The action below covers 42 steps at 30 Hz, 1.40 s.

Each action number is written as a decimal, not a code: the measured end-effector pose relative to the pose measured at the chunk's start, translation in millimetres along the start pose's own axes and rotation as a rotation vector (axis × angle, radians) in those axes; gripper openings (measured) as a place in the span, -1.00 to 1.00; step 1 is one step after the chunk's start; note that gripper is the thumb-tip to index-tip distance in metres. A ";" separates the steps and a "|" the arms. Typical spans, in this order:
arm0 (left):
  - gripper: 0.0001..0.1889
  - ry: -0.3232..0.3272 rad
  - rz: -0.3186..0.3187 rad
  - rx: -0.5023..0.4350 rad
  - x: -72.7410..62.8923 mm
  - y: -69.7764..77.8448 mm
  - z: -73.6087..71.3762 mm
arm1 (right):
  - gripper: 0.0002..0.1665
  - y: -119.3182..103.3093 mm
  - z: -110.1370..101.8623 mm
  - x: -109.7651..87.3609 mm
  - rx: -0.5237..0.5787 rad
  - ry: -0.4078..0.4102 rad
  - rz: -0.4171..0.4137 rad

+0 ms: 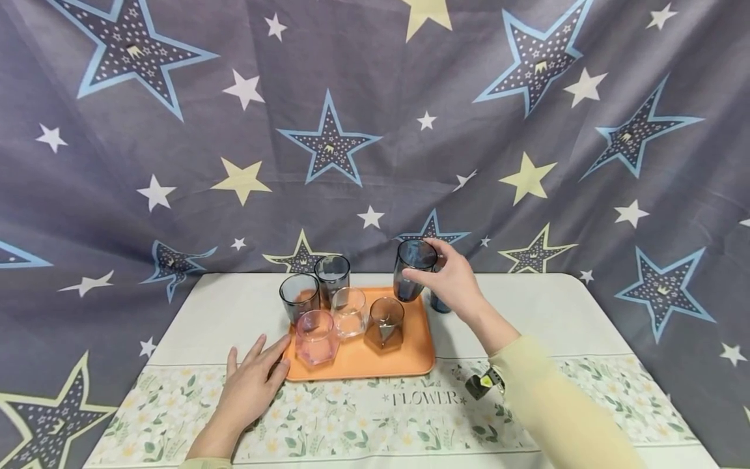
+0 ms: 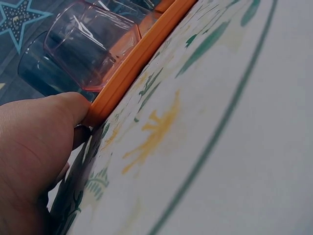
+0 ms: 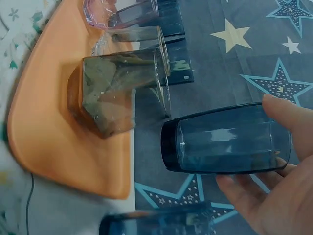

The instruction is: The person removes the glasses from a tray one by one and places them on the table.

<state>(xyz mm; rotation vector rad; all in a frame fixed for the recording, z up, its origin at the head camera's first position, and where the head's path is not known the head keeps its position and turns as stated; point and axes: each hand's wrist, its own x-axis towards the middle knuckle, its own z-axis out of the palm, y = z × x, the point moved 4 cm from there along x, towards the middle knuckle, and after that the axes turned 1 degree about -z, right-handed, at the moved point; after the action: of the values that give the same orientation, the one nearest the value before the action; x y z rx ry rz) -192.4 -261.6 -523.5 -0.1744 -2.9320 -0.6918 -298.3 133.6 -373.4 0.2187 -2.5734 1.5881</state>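
My right hand holds a dark blue glass near its rim, over the back right corner of an orange tray. In the right wrist view, the thumb and fingers grip opposite sides of this glass. Another blue glass stands right of the tray, partly hidden by the hand. My left hand has its fingers spread, fingertips at the tray's front left edge. On the tray are a pink glass, a clear glass and a brown faceted glass.
Two grey-blue glasses, one at the left and one farther back, stand at the tray's back left. A white tablecloth with a floral band covers the table. Behind it hangs a dark curtain with stars.
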 end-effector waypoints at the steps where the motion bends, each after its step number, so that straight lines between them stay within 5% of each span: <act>1: -0.44 0.001 0.000 0.001 -0.1 -0.4 0.1 | 0.15 0.3 -3.3 -1.2 -0.004 -0.002 -0.001; 15: -0.44 0.011 0.010 -0.004 0.3 0.7 -0.8 | 0.14 14.9 -53.0 -26.4 -0.053 -0.003 0.015; 42: -0.45 0.006 0.019 0.000 0.0 1.9 -2.2 | 0.18 39.8 -106.8 -55.2 -0.141 0.007 0.069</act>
<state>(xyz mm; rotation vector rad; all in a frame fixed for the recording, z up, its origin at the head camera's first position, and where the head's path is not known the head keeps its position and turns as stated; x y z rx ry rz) -191.9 -260.9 -520.7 -0.1991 -2.9210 -0.6890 -249.2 250.3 -369.9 0.1132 -2.7009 1.4165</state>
